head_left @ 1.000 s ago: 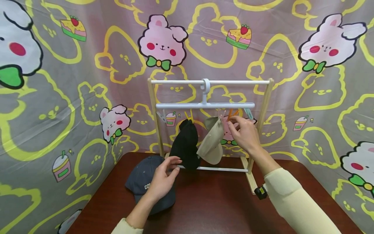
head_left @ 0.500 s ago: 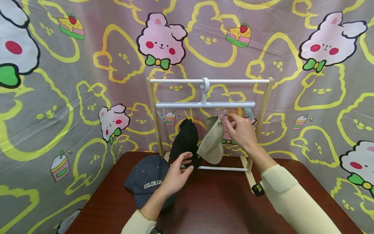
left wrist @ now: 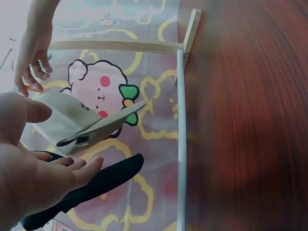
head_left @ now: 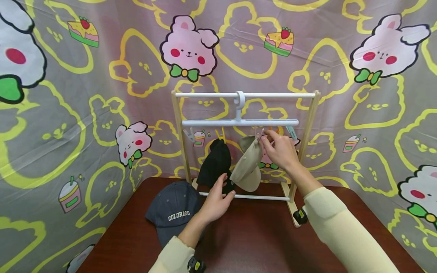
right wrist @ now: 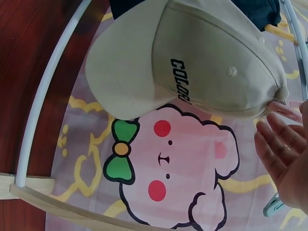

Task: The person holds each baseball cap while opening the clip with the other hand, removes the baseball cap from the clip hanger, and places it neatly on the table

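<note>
A beige cap [head_left: 246, 165] hangs from a pink clothespin [right wrist: 285, 111] under the white hanger [head_left: 211, 123]. My right hand [head_left: 281, 149] is raised beside that clothespin, fingertips right at it and the cap's strap end; in the right wrist view its fingers look loosely extended. A black cap [head_left: 215, 163] hangs to the left from a yellow clothespin [head_left: 221, 133]. My left hand [head_left: 216, 203] is held below, palm turned toward the beige cap, fingers spread, overlapping the black cap's lower part. In the left wrist view, the beige cap's brim [left wrist: 115, 120] points past the left fingers.
A dark blue cap [head_left: 170, 206] lettered COLORADO lies on the brown table [head_left: 259, 242] at left. The hanger hooks onto a wooden rack [head_left: 308, 125] with white rods. A teal clothespin [head_left: 291, 131] and a pale one [head_left: 188, 133] hang at its ends. A patterned curtain [head_left: 136, 102] stands behind.
My right hand has moved left from the orange clothespin to the pink one. My left hand has moved right and slightly up, from over the dark blue cap to in front of the black cap.
</note>
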A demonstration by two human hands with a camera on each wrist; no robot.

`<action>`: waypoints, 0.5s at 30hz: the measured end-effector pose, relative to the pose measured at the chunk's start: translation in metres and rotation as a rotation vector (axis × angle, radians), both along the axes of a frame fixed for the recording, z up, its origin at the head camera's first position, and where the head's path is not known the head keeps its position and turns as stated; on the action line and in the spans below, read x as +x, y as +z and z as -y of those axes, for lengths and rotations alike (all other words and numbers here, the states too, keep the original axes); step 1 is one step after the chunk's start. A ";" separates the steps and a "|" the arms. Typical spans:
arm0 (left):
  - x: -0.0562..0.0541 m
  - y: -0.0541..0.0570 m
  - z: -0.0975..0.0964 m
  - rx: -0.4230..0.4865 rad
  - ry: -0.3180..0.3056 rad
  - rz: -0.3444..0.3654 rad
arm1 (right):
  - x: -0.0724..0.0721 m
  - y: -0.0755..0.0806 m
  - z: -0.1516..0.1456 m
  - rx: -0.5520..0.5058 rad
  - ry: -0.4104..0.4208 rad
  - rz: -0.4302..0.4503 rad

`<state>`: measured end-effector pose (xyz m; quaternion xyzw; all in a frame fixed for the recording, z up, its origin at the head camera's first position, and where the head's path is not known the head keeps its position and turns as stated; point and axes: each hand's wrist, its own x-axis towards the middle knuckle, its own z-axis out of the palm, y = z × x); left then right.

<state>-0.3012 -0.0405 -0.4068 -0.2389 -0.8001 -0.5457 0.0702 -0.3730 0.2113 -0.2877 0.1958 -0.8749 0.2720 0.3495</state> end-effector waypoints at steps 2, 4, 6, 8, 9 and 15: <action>-0.004 -0.002 -0.002 0.006 -0.003 0.000 | -0.002 0.001 -0.002 -0.021 0.038 0.032; -0.008 -0.004 -0.005 0.017 -0.002 0.007 | -0.004 0.001 -0.003 -0.049 0.085 0.074; -0.011 -0.005 -0.007 0.031 0.005 0.015 | -0.005 0.000 -0.005 -0.071 0.129 0.115; -0.014 -0.004 -0.009 0.037 0.022 0.005 | -0.006 0.000 -0.006 -0.087 0.165 0.147; -0.016 -0.004 -0.009 0.039 0.033 -0.001 | -0.007 0.000 -0.007 -0.089 0.176 0.156; -0.024 0.001 -0.011 0.035 0.091 -0.087 | -0.007 -0.001 -0.007 -0.108 0.201 0.149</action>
